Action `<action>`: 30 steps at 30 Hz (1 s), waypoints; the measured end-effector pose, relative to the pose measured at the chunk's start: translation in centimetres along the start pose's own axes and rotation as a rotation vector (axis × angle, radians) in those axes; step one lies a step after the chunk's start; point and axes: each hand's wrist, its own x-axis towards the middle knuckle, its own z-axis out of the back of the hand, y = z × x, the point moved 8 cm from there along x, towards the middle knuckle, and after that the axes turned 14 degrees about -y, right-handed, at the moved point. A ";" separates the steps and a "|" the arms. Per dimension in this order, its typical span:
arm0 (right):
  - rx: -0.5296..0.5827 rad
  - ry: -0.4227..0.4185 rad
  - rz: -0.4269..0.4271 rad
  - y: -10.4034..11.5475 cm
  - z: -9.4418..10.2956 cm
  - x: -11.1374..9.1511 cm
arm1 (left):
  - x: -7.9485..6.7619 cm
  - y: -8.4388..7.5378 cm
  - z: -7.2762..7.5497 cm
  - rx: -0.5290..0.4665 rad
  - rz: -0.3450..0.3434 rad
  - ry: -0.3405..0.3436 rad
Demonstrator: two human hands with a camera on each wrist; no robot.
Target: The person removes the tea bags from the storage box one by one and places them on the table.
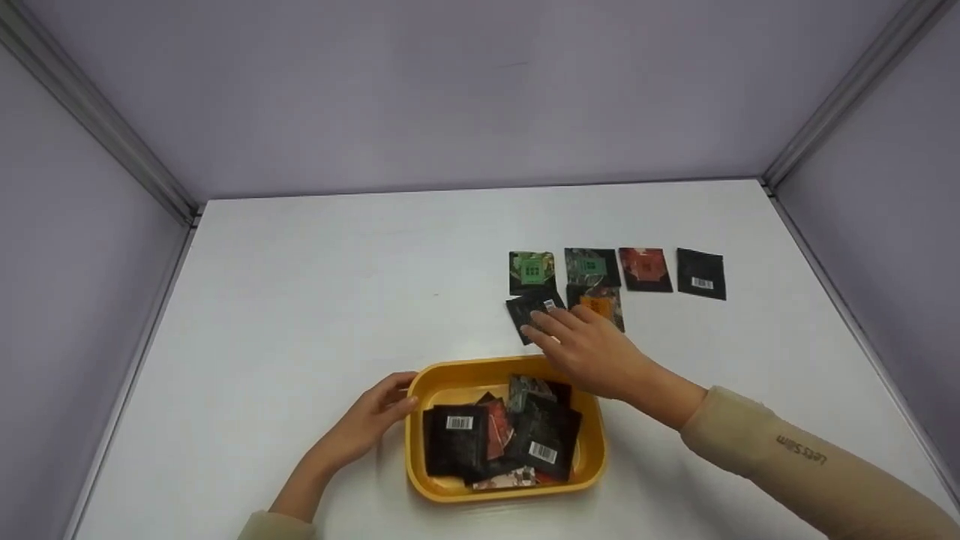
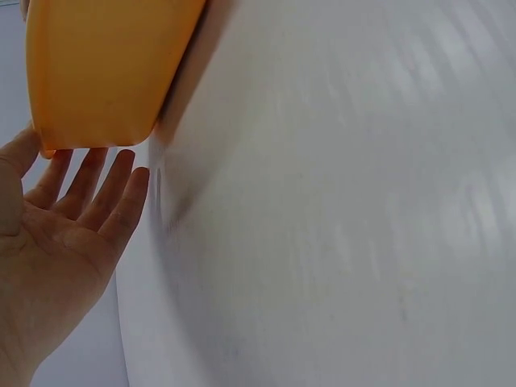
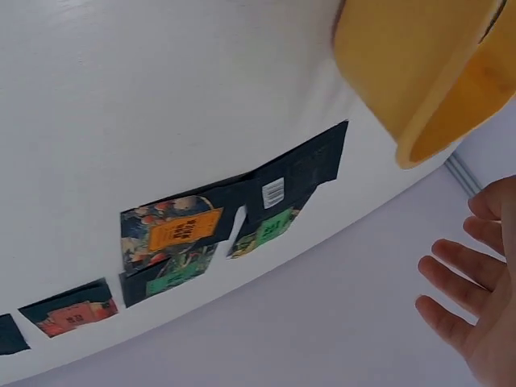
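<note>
Black sachet [image 1: 526,307] near hands [image 1: 592,351], right palm-down, left [image 1: 365,421] at tray [image 1: 450,394]

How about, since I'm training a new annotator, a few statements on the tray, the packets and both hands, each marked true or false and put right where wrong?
1. The yellow tray holds several packets. True.
2. The left hand is at the tray's left side. True.
3. The right hand has its fingers inside the tray. False: they are over packets beyond it.
4. All packets on the white table lie in one row. False: four form a far row; a dark packet and an orange-labelled packet lie nearer.
5. The far row's right-end packet shows a barcode. True.
6. The red packet in that row is left of both green-labelled packets. False: it is right of both.
</note>
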 end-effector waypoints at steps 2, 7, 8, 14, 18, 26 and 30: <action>0.012 0.042 0.040 0.9 0.2 0.4 | 0.0 0.0 0.0 0.000 -0.001 0.003; 0.045 0.109 0.133 3.0 0.5 1.0 | 0.1 0.3 -0.1 0.017 0.002 0.006; 0.046 0.117 0.157 3.4 0.5 1.1 | 0.1 0.4 -0.1 0.021 0.004 0.007; 0.031 0.165 0.315 6.0 0.8 1.3 | 0.0 0.4 -0.1 0.024 0.000 0.009; 0.026 0.210 0.403 7.8 0.7 1.5 | 0.0 0.2 0.0 -0.003 -0.004 0.019; 0.042 0.255 0.545 11.4 -0.4 2.2 | 0.0 -0.1 0.1 -0.012 -0.002 0.007; 0.033 0.285 0.597 12.7 -1.2 2.5 | 0.0 -0.1 0.1 -0.010 0.004 0.007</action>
